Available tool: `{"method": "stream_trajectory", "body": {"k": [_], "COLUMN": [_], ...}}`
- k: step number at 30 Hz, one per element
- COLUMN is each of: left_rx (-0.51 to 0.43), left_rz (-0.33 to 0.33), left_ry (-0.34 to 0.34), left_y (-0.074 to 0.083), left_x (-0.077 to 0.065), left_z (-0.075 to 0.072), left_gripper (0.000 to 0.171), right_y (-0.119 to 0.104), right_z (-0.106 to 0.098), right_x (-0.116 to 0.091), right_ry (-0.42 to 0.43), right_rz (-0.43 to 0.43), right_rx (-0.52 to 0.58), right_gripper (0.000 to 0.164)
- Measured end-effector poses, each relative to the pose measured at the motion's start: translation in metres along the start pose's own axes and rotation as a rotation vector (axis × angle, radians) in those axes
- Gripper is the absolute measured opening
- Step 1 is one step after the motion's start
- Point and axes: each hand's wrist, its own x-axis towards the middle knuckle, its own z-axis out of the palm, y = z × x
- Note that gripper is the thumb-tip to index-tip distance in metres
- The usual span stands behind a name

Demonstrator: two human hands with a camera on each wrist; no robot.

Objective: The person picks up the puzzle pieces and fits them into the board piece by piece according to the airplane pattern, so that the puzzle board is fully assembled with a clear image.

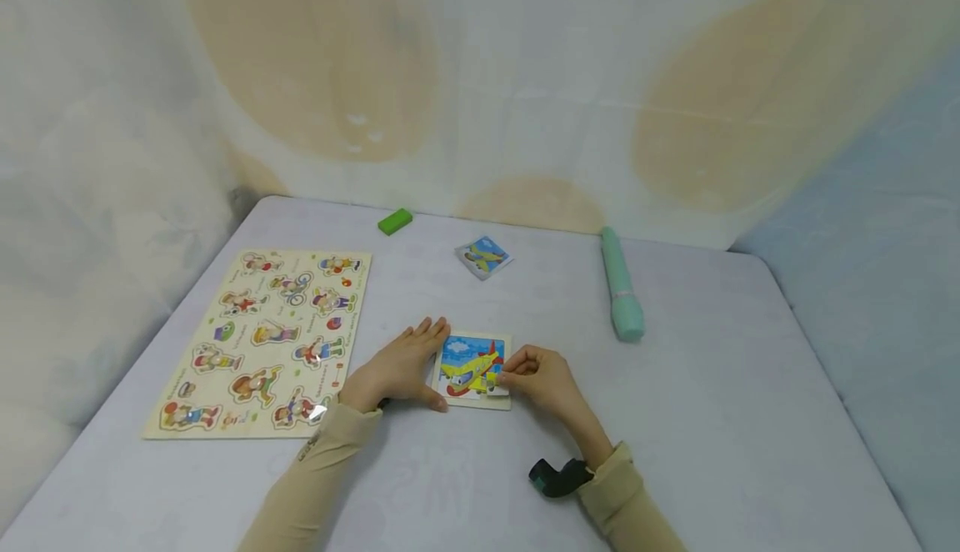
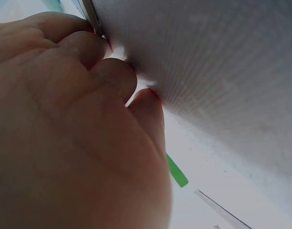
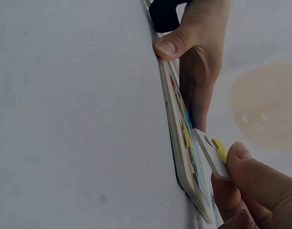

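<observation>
A small square jigsaw puzzle [image 1: 476,360] of a yellow airplane on blue lies flat on the table in a pale wooden frame. My left hand [image 1: 402,363] rests at its left side, fingers spread, with the thumb [image 3: 169,46] against the frame's edge. Between thumb and fingers, my right hand [image 1: 542,378] pinches a puzzle piece [image 3: 213,155]. That piece is held tilted over the puzzle's lower right corner, slightly raised at one end. The left wrist view mostly shows the back of the left hand [image 2: 84,124]; its fingertips there are partly hidden.
A large picture board [image 1: 262,343] with cartoon children lies at left. Farther back are a green block [image 1: 395,221] and a small airplane picture card [image 1: 484,257]. A mint-green, stick-shaped object [image 1: 621,289] lies at right. Fabric walls enclose the table [image 1: 712,419].
</observation>
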Motion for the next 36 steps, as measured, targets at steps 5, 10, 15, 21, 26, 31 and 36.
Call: {"method": "stream_trajectory", "body": {"k": [5, 10, 15, 21, 26, 31, 36], "left_rx": [-0.005, -0.008, 0.000, -0.010, 0.000, 0.011, 0.021], "left_rz": [0.011, 0.003, -0.010, -0.009, 0.002, 0.000, 0.000], "left_ry": [0.009, 0.010, 0.003, 0.018, 0.011, 0.008, 0.006], "left_y": [0.001, 0.001, 0.000, 0.002, 0.005, 0.007, 0.007], "left_x": [0.000, -0.002, -0.005, -0.006, -0.003, -0.001, -0.002], "left_z": [-0.001, -0.001, -0.001, -0.005, -0.004, -0.003, -0.003], "left_gripper": [0.115, 0.115, 0.115, 0.115, 0.116, 0.117, 0.118], "right_y": [-0.002, -0.002, -0.004, -0.008, -0.007, -0.008, -0.006], "right_z": [0.005, 0.011, 0.015, 0.016, 0.014, 0.013, 0.014], "right_x": [-0.003, -0.005, -0.007, -0.006, -0.009, -0.011, -0.013], "right_ry": [0.033, 0.059, 0.055, 0.066, 0.072, 0.078, 0.089], "right_rz": [-0.028, -0.042, -0.067, -0.074, -0.067, -0.081, -0.096], "right_rx": [-0.089, -0.177, -0.242, -0.297, -0.322, -0.325, -0.339], "right_gripper": [0.015, 0.017, 0.018, 0.019, 0.018, 0.018, 0.018]}}
